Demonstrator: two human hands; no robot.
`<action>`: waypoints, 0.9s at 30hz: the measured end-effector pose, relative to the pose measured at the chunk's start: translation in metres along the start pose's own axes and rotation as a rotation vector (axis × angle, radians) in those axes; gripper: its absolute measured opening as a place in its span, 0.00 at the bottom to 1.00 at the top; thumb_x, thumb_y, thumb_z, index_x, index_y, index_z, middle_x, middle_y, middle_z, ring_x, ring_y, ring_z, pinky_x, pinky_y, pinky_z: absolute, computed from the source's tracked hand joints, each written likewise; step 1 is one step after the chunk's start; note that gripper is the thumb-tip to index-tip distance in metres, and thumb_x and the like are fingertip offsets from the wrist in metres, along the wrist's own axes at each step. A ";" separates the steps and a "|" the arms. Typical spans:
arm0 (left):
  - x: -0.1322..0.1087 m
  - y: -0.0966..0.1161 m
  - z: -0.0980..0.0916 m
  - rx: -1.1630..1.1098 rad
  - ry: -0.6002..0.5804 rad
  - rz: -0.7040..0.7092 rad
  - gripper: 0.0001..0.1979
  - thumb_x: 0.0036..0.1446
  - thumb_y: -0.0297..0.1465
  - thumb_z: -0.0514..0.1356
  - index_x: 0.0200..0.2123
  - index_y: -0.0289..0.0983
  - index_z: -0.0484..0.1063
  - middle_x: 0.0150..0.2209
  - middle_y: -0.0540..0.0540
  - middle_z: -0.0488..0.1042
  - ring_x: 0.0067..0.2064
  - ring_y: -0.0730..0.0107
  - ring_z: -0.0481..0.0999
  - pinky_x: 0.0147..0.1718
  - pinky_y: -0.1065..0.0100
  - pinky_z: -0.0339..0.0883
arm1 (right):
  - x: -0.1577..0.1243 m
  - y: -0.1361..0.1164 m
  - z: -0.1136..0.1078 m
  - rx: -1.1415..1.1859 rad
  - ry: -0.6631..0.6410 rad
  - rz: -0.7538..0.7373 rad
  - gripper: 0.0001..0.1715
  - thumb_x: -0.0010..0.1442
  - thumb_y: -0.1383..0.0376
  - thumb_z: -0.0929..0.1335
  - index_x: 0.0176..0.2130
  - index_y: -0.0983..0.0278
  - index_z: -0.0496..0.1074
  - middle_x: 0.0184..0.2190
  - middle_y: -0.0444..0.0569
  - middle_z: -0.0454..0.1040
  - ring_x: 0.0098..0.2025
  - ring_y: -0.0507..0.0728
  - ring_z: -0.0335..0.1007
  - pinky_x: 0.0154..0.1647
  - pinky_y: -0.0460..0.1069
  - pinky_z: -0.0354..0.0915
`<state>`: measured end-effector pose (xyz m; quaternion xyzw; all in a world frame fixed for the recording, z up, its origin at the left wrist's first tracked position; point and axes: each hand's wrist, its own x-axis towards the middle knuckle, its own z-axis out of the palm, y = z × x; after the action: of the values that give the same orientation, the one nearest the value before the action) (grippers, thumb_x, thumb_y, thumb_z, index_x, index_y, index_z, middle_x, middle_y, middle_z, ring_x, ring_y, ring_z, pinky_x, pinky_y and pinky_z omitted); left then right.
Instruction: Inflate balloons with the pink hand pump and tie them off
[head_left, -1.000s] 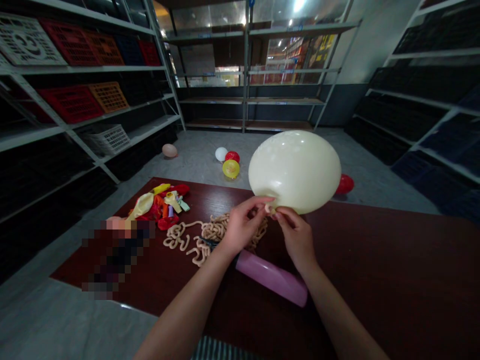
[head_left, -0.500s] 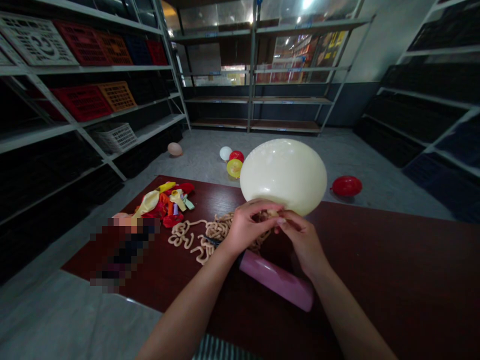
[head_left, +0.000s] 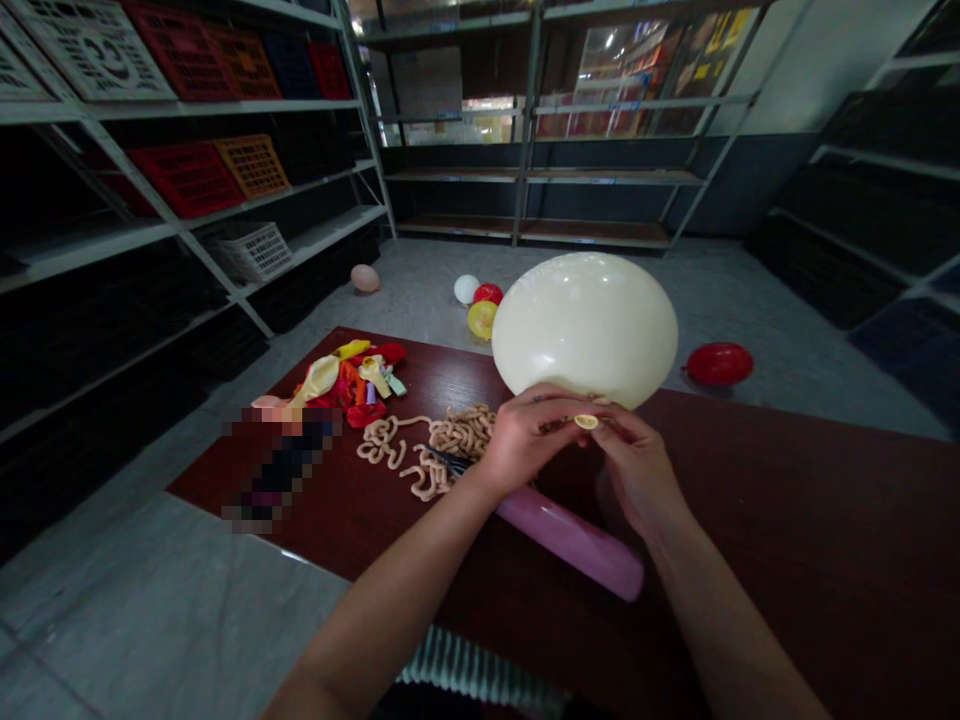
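Observation:
A large cream balloon (head_left: 585, 325), blown up, stands out beyond my fingers over the far edge of the table. Its neck is pinched between my left hand (head_left: 529, 430) and my right hand (head_left: 637, 455), and the round open mouth of the neck faces me. Both hands are closed on it. Below them lies a pink cylinder, apparently a balloon pump (head_left: 574, 540), partly hidden by my left forearm. A heap of tan rope (head_left: 461, 435) lies left of my left hand, with a dark tool (head_left: 446, 458) on it that I cannot make out.
Several limp balloons (head_left: 322, 378) in mixed colours lie on the far left of the dark red table (head_left: 787, 510). Blown-up balloons rest on the floor, among them a red balloon (head_left: 720, 363) and a yellow balloon (head_left: 481, 320). Shelves with plastic crates (head_left: 180, 178) line the left side.
My view has tilted down slightly, shifting the scene right and up. My fingers have shifted on the balloon's neck, and its open mouth now shows between them.

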<state>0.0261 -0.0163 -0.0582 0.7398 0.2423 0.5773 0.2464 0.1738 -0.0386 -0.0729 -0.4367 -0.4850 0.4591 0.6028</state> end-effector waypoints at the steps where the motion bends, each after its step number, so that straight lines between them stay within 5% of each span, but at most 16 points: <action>1: -0.001 0.000 0.001 0.024 0.019 0.018 0.07 0.60 0.29 0.62 0.42 0.39 0.79 0.40 0.43 0.79 0.43 0.68 0.78 0.43 0.65 0.74 | 0.000 0.001 0.001 -0.005 0.006 -0.006 0.06 0.51 0.58 0.74 0.33 0.56 0.79 0.31 0.43 0.76 0.31 0.52 0.67 0.32 0.49 0.63; 8: -0.005 0.003 -0.001 0.137 0.083 0.142 0.08 0.62 0.27 0.60 0.43 0.36 0.78 0.38 0.44 0.78 0.40 0.70 0.77 0.39 0.68 0.74 | 0.001 0.001 0.004 -0.032 0.114 -0.015 0.08 0.50 0.58 0.74 0.33 0.56 0.79 0.31 0.43 0.78 0.31 0.53 0.71 0.33 0.50 0.66; 14: -0.007 0.001 -0.009 0.388 0.007 0.270 0.10 0.64 0.27 0.58 0.47 0.38 0.75 0.43 0.44 0.79 0.44 0.68 0.76 0.41 0.67 0.73 | -0.002 -0.015 0.008 0.065 -0.108 0.095 0.21 0.60 0.51 0.66 0.42 0.61 0.78 0.20 0.43 0.71 0.23 0.52 0.63 0.24 0.49 0.59; 18: -0.007 0.007 -0.014 0.585 -0.066 0.375 0.12 0.65 0.26 0.56 0.50 0.37 0.74 0.43 0.44 0.79 0.43 0.68 0.76 0.38 0.69 0.72 | -0.002 -0.019 0.007 0.107 -0.011 0.132 0.23 0.56 0.48 0.69 0.43 0.60 0.79 0.23 0.43 0.71 0.23 0.49 0.60 0.20 0.47 0.50; 21: -0.006 0.010 -0.016 0.691 -0.132 0.432 0.13 0.65 0.24 0.55 0.50 0.38 0.75 0.42 0.45 0.79 0.39 0.69 0.76 0.34 0.70 0.71 | -0.001 -0.017 0.006 0.121 0.056 0.169 0.16 0.49 0.53 0.75 0.37 0.57 0.79 0.28 0.44 0.75 0.29 0.51 0.65 0.25 0.47 0.56; 24: -0.005 0.010 -0.015 0.615 -0.125 0.422 0.13 0.64 0.25 0.56 0.49 0.39 0.76 0.42 0.45 0.79 0.39 0.68 0.76 0.35 0.69 0.71 | -0.002 -0.017 0.004 0.136 0.071 0.142 0.12 0.49 0.53 0.74 0.34 0.55 0.76 0.30 0.42 0.75 0.28 0.51 0.64 0.31 0.50 0.62; 27: -0.003 0.009 -0.010 0.375 0.002 0.243 0.09 0.63 0.28 0.60 0.45 0.39 0.78 0.40 0.46 0.80 0.41 0.67 0.76 0.39 0.66 0.71 | -0.004 -0.023 0.004 0.121 0.003 0.109 0.11 0.56 0.52 0.68 0.32 0.56 0.71 0.28 0.41 0.70 0.22 0.49 0.55 0.26 0.49 0.58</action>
<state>0.0168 -0.0239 -0.0525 0.7960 0.2548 0.5481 0.0328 0.1722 -0.0466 -0.0509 -0.4260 -0.4310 0.5189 0.6029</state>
